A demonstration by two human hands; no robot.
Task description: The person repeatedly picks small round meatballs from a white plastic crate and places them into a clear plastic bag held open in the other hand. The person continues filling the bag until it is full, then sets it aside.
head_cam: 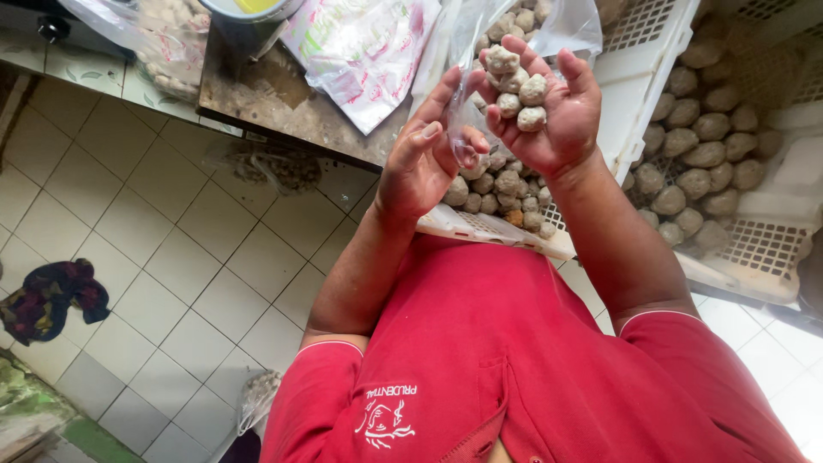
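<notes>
Meatballs point(519, 90) are sitting cupped in your right hand point(549, 111), upper centre; your left hand point(424, 163), just beside, is pinching the clear plastic bag point(467, 34).

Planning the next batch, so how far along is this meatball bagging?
Done: one filled bag already lies on the counter. In hand: the right hand cups a handful of meatballs, while the left hand pinches a clear plastic bag. Left: many meatballs are loose in the white crate and the neighbouring crate.
</notes>
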